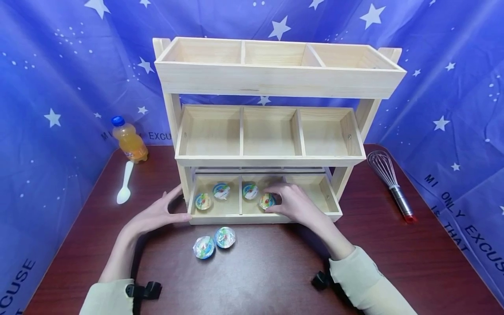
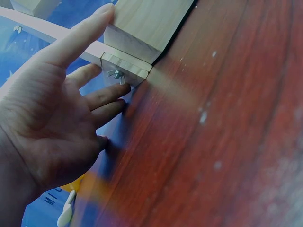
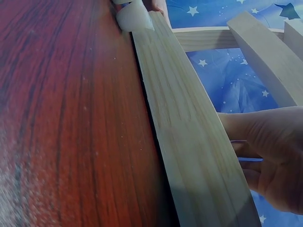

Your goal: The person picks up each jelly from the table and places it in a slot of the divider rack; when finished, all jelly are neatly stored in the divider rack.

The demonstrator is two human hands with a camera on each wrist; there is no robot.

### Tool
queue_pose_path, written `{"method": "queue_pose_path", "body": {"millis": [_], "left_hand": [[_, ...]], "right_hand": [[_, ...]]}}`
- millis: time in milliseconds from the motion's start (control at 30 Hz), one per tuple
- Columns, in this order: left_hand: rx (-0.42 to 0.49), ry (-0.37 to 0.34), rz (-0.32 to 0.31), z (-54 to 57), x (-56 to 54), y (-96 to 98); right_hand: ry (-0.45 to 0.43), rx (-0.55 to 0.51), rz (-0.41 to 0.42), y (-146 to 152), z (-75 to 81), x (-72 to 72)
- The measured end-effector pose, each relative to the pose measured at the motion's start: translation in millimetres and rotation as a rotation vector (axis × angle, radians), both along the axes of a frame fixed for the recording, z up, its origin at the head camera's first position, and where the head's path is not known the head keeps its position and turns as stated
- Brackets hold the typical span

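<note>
A three-tier wooden rack [image 1: 275, 82] stands on the table, each tier split into three compartments. My right hand [image 1: 293, 202] reaches into the bottom tier's middle compartment, thumb and fingers pinching a jelly cup [image 1: 266, 201]. Another jelly cup [image 1: 250, 191] sits just left of it. In the right wrist view the front board [image 3: 189, 118] hides the fingertips. Two more, a front jelly cup [image 1: 203, 201] and a rear jelly cup [image 1: 221, 191], lie in the left compartment. My left hand [image 1: 159, 213] is spread at the rack's left end, thumb tip [image 2: 108, 10] touching the bottom tray's corner.
Two jelly cups, one left [image 1: 204, 247] and one right [image 1: 225, 237], lie on the table before the rack. An orange drink bottle [image 1: 131, 141] and white spoon [image 1: 124, 183] are at the left. A whisk [image 1: 393, 188] lies right. Starred blue cloth [image 1: 445, 35] surrounds the table.
</note>
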State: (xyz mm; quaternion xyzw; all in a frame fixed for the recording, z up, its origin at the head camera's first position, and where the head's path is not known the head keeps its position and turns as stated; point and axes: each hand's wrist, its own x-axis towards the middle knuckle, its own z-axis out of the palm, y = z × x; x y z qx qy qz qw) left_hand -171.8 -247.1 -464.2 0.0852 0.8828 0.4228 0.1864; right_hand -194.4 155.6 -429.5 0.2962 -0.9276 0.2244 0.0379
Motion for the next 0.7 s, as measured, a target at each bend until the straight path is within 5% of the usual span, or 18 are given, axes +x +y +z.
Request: {"method": "queue_pose_path", "body": {"millis": [467,700], "left_hand": [[-0.008,0.005,-0.006,-0.6,-0.4,-0.1],[-0.013,0.021,-0.009,-0.3,-0.1,-0.6]], "right_hand": [[-0.133,-0.222,-0.060,3,9.5,4.8],[-0.188,-0.423,0.017,-7,13.2,10.2]]}}
